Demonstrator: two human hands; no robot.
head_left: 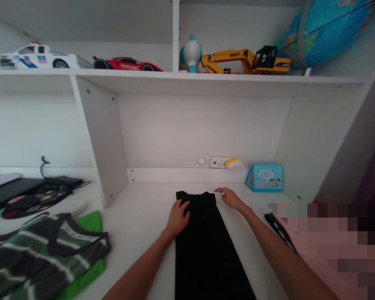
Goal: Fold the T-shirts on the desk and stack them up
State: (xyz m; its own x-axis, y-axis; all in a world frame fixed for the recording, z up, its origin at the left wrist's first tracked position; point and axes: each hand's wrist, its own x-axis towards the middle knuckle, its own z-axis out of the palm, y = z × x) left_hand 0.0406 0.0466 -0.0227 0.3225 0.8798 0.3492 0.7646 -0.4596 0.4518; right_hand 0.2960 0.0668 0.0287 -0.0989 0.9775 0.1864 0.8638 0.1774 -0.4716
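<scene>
1. Head view, central item: black garment [206, 246], lying lengthwise on the white tabletop [137, 241], its narrow end pointing toward the back panel and its near end running out of view.
2. Left hand [177, 218]: resting on the garment's upper left edge, fingers spreading open over the cloth.
3. Right hand [231, 198]: hovering just beside the upper right corner, fingers standing open and slightly curling, index reaching toward the cloth.
4. Blue desk calendar [267, 178]: standing at the back right, bearing a white cloud-shaped label and small cartoon figures; its print is appearing too small to read.
5. White power strip [217, 162]: sitting against the back panel, carrying a yellow-and-white cloud-shaped piece [235, 164].
6. Striped garment [34, 258]: lying at left over a bright green cloth [95, 223], its dark neckband showing white lettering, blurring beyond reading.
7. Pink cloth [312, 254]: lying at right, partly disappearing under pixelation.
8. Shelf [137, 75], left bay: white toy truck [46, 56], displaying blue markings, its front being pixelated; red toy car [129, 64], carrying side lettering that is seeming to say "SPEED".
9. Shelf, right bay: white-and-turquoise figure [192, 54]; yellow toy excavator [246, 60], its boom apparently reading "TRUCK"; globe [331, 33], leaning at far right, its map lettering staying illegible.
</scene>
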